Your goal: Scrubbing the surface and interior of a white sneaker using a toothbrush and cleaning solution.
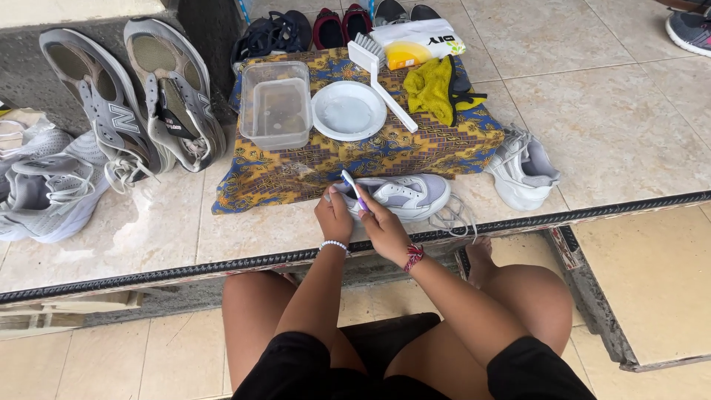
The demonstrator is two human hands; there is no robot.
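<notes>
Scrubbing step: right hand [383, 224] fingers grip thin purple-handled toothbrush [355, 190] at heel of pale grey-white lace-up sneaker [404, 196]; left hand [333, 217] fingers curl, steadying sneaker on tiled ledge [148, 230]. Next stroke likely needs firm hold.

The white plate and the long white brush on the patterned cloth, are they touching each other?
Touching. In the head view the white brush's handle runs across the right rim of the white plate, overlapping its edge with no gap visible. Both rest on the patterned cloth.

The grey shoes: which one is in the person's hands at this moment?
The grey shoe lying at the front edge of the patterned cloth, with both hands on it. The other shoes lie untouched to the sides.
</notes>
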